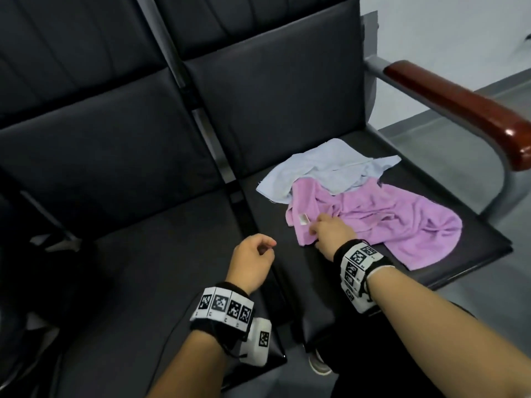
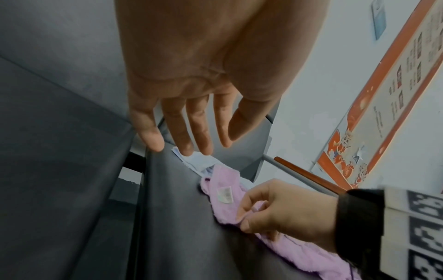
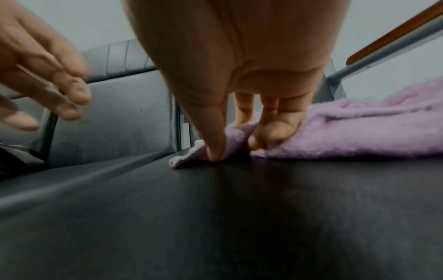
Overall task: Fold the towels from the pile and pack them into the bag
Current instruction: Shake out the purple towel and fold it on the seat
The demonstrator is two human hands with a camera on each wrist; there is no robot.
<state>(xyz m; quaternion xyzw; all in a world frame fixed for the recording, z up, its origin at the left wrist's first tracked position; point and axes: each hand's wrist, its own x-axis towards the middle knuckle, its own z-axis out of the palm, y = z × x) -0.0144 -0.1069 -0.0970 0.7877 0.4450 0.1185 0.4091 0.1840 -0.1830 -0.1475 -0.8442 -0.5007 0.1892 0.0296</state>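
A crumpled pink towel with a small white label lies on the right black seat. Behind it, partly under it, lies a pale blue towel. My right hand pinches the pink towel's near left edge between thumb and fingers; the pinch shows in the left wrist view on the pink towel and in the right wrist view on the same towel. My left hand hovers over the seam between the two seats, fingers relaxed and holding nothing, with its fingers spread. No bag is in view.
A second black seat lies to the left. A wooden armrest on a grey metal frame bounds the right seat. An orange-framed poster hangs on the white wall. A shoe shows below the seat's front edge.
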